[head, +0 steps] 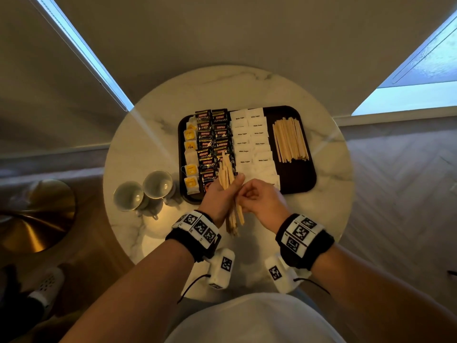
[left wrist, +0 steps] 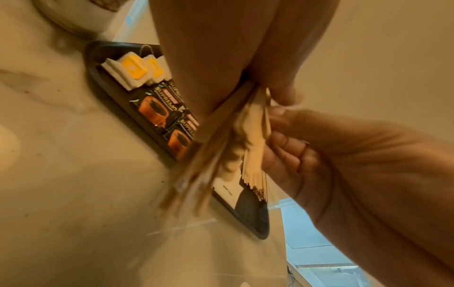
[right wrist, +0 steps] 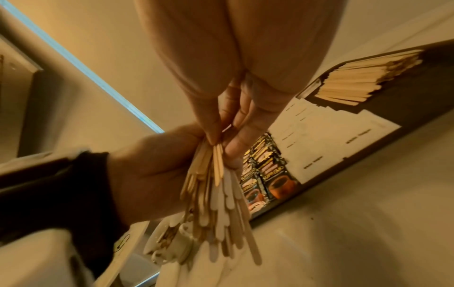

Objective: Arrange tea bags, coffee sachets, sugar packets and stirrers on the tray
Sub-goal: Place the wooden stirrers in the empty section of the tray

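Head view shows the whole dark tray (head: 300, 178) on my round marble surface (head: 138, 149): tea bags (head: 191, 144) leftmost, then coffee sachets (head: 212, 134), white sugar packets (head: 252, 142), and a row of wooden stirrers (head: 290, 141) at the right. My left hand (head: 218, 198) grips a loose bundle of stirrers (head: 228, 179) over the tray's near edge; my right hand (head: 262, 200) has its fingers (right wrist: 216, 124) curled, pinching at that bundle. Only the right wrist view shows the pinch closely. The left wrist view blurs the bundle's lower ends. Two pale cups (head: 144, 190) stand left of the tray. Bright window strips flank a beige wall.
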### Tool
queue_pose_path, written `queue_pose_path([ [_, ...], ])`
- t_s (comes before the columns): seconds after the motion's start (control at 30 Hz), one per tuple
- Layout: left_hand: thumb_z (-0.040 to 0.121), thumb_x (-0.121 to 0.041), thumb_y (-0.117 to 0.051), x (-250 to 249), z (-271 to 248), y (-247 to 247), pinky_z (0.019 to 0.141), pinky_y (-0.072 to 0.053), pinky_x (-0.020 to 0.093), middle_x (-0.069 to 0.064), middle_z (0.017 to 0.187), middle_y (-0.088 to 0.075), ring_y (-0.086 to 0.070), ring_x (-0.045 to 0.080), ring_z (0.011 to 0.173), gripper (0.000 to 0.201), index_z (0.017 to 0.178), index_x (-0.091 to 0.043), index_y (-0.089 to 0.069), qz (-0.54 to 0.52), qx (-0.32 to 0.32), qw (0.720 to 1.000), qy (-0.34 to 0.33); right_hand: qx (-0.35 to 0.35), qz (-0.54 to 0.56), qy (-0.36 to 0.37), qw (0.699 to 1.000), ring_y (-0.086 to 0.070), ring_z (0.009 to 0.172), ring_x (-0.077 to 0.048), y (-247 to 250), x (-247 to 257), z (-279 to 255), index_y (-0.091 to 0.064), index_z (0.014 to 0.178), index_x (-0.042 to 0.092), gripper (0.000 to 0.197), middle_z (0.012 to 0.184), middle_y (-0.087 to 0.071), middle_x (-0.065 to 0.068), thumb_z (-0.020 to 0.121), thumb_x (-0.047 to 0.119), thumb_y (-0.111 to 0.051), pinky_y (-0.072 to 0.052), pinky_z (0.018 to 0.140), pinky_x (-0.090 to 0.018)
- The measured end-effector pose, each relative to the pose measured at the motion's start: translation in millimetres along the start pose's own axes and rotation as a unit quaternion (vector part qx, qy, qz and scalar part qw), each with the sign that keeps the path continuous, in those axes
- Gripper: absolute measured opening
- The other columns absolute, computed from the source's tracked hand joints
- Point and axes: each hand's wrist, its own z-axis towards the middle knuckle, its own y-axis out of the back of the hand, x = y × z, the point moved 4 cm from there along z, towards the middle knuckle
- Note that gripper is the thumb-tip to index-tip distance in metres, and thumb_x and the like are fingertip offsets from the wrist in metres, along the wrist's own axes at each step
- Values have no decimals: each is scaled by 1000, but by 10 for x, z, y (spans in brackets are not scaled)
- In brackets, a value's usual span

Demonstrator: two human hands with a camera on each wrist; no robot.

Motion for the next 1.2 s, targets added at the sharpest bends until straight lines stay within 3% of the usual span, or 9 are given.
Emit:
queue_pose_path([
  [0.17,97,-34,-63,-2,81,51,73,-56,40,17,84,-65,-65,30,76,40,103,5,-62,25,-20,999,1,-12,-88,23,996,-72,81,-11,69,175,-37,-73,85,24,8,82,-75,4,87,18,-77,-59,87,-32],
  [0.33,96,-33,-65,-22,21,35,59,-53,25,1,67,-59,-55,13,54,23,92,-13,-56,216,39,975,-22,-86,-160,72,981,-64,90,-1,392,555,65,-69,111,21,20,102,-71,11,101,34,-57,-43,76,-9],
  [0.43,92,-34,-70,2,-6,-57,60,-50,25,-3,71,-56,-51,9,59,21,94,-18,-56,278,87,956,-44,-85,-184,97,974,-56,122,-7,519,791,223,-59,136,22,38,135,-62,7,107,40,-42,-38,96,-16],
  [0.53,93,-38,-68,-53,-24,-220,63,-52,24,-3,78,-62,-57,9,63,24,100,-18,-58,369,129,917,-77,58,-219,24,974,-47,138,-18,360,759,322,-51,146,20,56,149,-53,0,107,52,-27,-33,111,-33],
  [0.6,93,-38,-68,-84,-19,-296,66,-55,29,2,84,-68,-61,11,66,28,107,-16,-59,395,134,905,-79,155,-230,-46,960,-48,138,-21,188,641,314,-56,143,19,68,146,-56,-2,105,60,-18,-31,112,-37],
  [0.73,94,-37,-67,-125,-3,-353,65,-57,26,-2,83,-68,-63,11,67,25,110,-19,-59,407,140,899,-82,89,-217,-32,972,-49,137,-21,226,552,336,-57,142,18,67,146,-56,-2,104,60,-20,-32,112,-38],
  [0.87,98,-29,-61,-123,-23,-458,65,-53,24,-3,74,-63,-59,8,63,16,101,-13,-59,414,136,895,-99,139,-229,-51,962,-51,134,-21,140,484,318,-58,141,22,73,144,-59,-2,100,68,-19,-35,113,-41],
  [1.07,96,-41,-62,-243,71,14,72,-58,46,4,68,-61,-61,22,61,32,88,-10,-57,157,-4,984,-85,-35,-158,73,984,-65,97,-10,442,527,219,-66,115,21,40,105,-69,7,106,48,-38,-51,88,-31],
  [1.2,93,-42,-68,-516,156,345,71,-58,43,5,67,-59,-59,24,62,29,89,-15,-59,32,-86,992,-87,127,-288,106,943,-64,75,-10,254,246,-13,-67,97,27,21,84,-66,9,104,39,-50,-52,70,-27],
])
